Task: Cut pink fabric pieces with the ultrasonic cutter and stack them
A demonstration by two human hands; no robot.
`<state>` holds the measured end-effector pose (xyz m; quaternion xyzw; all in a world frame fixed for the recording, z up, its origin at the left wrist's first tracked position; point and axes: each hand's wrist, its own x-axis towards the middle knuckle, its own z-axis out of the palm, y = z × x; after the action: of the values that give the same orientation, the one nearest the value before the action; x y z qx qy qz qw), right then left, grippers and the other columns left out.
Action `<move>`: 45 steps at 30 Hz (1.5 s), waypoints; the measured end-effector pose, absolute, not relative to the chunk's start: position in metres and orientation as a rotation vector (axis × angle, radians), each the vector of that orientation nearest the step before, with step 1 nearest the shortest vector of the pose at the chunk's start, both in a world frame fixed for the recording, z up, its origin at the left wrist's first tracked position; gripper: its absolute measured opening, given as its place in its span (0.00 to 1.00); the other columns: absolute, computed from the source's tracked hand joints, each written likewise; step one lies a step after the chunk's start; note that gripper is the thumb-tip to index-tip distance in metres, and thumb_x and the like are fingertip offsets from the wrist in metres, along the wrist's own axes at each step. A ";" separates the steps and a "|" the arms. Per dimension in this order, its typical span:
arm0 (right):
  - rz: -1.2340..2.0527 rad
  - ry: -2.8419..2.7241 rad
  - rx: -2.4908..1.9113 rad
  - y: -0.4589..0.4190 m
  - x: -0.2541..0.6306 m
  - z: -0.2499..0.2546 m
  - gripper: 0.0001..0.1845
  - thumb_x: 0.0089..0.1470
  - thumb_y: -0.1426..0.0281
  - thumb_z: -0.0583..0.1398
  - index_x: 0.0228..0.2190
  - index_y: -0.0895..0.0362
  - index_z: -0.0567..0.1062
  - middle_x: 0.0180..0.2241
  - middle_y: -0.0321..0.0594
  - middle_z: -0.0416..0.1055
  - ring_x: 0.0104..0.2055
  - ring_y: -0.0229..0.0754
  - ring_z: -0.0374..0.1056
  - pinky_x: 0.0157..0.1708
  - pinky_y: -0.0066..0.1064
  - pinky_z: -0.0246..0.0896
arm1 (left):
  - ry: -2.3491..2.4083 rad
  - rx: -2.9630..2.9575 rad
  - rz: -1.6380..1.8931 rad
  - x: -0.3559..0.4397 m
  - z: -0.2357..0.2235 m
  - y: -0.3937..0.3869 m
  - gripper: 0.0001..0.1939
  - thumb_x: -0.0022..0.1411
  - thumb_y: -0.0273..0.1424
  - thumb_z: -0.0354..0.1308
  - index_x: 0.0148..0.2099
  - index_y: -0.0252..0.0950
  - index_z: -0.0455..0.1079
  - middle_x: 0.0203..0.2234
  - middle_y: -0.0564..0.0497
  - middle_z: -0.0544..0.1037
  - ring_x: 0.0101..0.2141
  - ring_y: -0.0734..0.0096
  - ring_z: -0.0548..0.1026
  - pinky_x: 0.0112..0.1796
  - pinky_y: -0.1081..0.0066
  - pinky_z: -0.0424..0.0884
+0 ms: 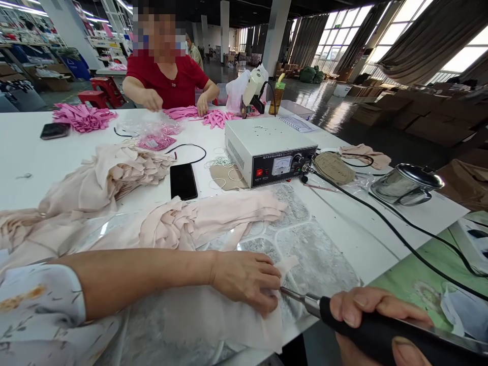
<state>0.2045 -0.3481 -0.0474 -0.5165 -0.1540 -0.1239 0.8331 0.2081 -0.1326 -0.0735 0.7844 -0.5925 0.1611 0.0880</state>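
My left hand (pixel 246 279) presses flat on a pale pink fabric piece (pixel 213 325) lying on a glass pane at the table's near edge. My right hand (pixel 366 317) grips the black handle of a pen-like cutting tool (pixel 381 335); its metal tip (pixel 293 294) touches the fabric beside my left fingertips. A black cable runs from the tool to a white control box (pixel 267 147) with a dial and knobs. A fan of pale pink fabric pieces (pixel 198 221) lies just beyond my left forearm.
A pile of beige fabric (pixel 107 178) and a black phone (pixel 183 180) lie mid-table. A metal cup (pixel 404 184) lies tipped at the right. Across the table a person in a red shirt (pixel 168 81) handles pink strips (pixel 215 118). Another pink heap (pixel 82 117) sits far left.
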 end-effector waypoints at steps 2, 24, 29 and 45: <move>-0.259 -0.335 -1.097 -0.349 0.204 -0.050 0.05 0.49 0.67 0.58 0.28 0.56 0.70 0.24 0.35 0.61 0.21 0.36 0.59 0.16 0.32 0.61 | -1.755 2.329 0.487 0.208 -0.074 -0.133 0.09 0.64 0.37 0.60 0.37 0.36 0.72 0.32 0.47 0.74 0.45 0.64 0.71 0.48 0.66 0.66; -0.213 -0.377 -1.108 -0.354 0.196 -0.049 0.06 0.50 0.65 0.59 0.30 0.55 0.70 0.26 0.35 0.62 0.22 0.36 0.60 0.18 0.32 0.64 | -1.758 2.372 0.509 0.204 -0.073 -0.132 0.10 0.66 0.37 0.57 0.39 0.35 0.72 0.34 0.45 0.75 0.46 0.63 0.71 0.50 0.64 0.67; -0.228 -0.408 -1.092 -0.353 0.198 -0.052 0.05 0.51 0.67 0.58 0.30 0.56 0.69 0.26 0.35 0.62 0.22 0.36 0.60 0.18 0.32 0.64 | -1.769 2.400 0.435 0.204 -0.075 -0.131 0.11 0.68 0.35 0.53 0.39 0.36 0.73 0.34 0.46 0.75 0.47 0.62 0.70 0.52 0.64 0.63; -0.304 -0.242 -1.051 -0.365 0.187 -0.050 0.08 0.48 0.63 0.60 0.28 0.55 0.69 0.25 0.33 0.60 0.21 0.34 0.57 0.17 0.28 0.62 | -1.565 2.417 0.292 0.197 -0.070 -0.131 0.12 0.71 0.28 0.46 0.46 0.31 0.71 0.44 0.42 0.76 0.51 0.66 0.70 0.55 0.68 0.61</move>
<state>0.1875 -0.3649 -0.0503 -0.4986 -0.1149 -0.1443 0.8470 0.1971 -0.1314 -0.0704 0.8287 -0.5367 0.1003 0.1234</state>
